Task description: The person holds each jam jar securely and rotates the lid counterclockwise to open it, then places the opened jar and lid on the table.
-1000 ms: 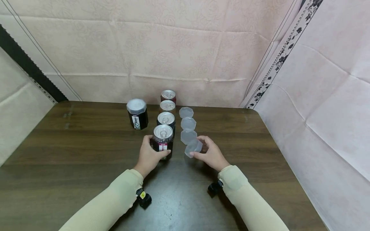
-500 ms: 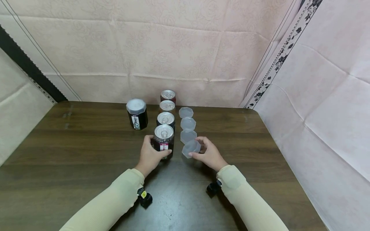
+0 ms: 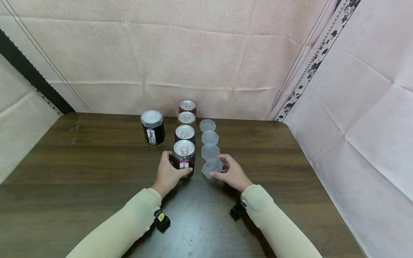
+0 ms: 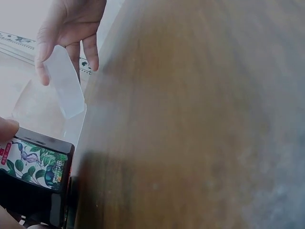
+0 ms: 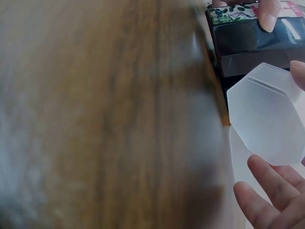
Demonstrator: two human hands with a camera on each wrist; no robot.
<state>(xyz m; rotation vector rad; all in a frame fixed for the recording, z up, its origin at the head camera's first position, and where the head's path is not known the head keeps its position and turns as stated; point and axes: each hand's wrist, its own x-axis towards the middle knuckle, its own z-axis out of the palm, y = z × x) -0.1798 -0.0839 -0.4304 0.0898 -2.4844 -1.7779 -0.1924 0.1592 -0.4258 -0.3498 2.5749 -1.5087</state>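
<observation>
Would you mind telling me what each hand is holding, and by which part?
The left hand grips the nearest jar round its dark side wall. The right hand pinches a frosted lid by its rim, tilted above the table.

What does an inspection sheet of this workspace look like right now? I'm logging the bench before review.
Surface: dark wooden table, bare wood around the items.
Job's things: nearest dark jar with a silver pull-tab top; frosted octagonal plastic lid, held tilted beside it.
Clutter: three more uncapped jars in a row behind; one dark jar already capped to the left; three loose frosted lids in a row.
Hands: left hand grips the nearest jar; right hand pinches the lid.
Cables: nothing seen.
Surroundings: pink patterned cloth backdrop behind and on both sides.
</observation>
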